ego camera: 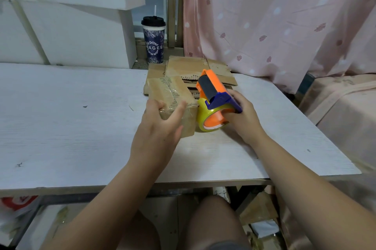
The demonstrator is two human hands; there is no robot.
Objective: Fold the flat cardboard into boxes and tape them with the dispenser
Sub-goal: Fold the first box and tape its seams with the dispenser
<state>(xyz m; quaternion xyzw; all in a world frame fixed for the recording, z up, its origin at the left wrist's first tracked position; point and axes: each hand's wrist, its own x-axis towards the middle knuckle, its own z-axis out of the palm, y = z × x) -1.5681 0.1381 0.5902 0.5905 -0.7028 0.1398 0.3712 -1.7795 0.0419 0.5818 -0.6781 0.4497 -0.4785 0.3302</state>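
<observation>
A small folded cardboard box [173, 95] with clear tape across its top stands on the white table [71, 127]. My left hand [160, 125] holds its near corner, thumb and fingers spread over the top edge. My right hand [243, 117] grips the orange and blue tape dispenser [215, 103], whose yellowish tape roll presses against the box's right side. Behind the box lies a stack of flat cardboard [195, 68].
A dark lidded paper cup [154, 40] with a straw stands at the table's back edge. White foam boxes [77, 31] are piled at the back left. A pink curtain [274, 21] hangs at the right. More cardboard [258, 207] lies under the table.
</observation>
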